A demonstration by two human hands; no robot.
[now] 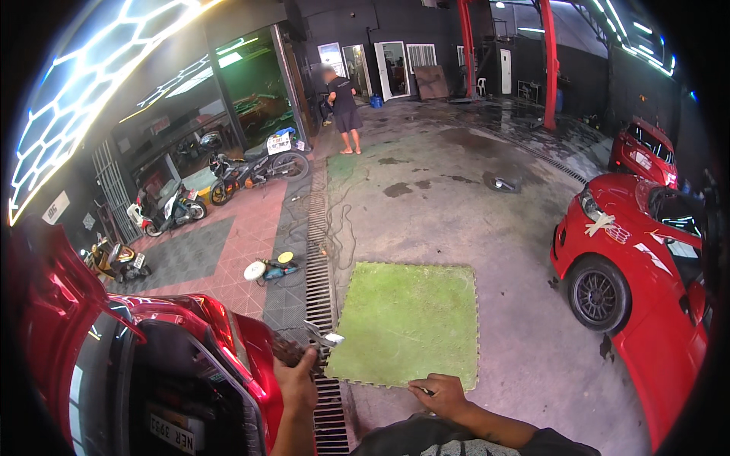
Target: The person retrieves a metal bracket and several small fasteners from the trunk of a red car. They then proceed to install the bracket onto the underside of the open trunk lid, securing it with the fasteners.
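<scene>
Two hands: left (295, 386) gripping pliers (312, 342), right (439, 395) beside green mat (407, 319).

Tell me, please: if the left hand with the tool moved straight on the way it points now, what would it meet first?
The left hand holds a metal tool pointing up and right. Going straight on, it would probably first meet the near left corner of the green mat, just past the floor drain grate. Depth is unclear.

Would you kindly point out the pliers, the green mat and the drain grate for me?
pliers (323, 335), head view, on the metal head above the left hand.
green mat (411, 319), head view, on its bare middle.
drain grate (318, 251), head view, on its slats beside the mat.
</scene>
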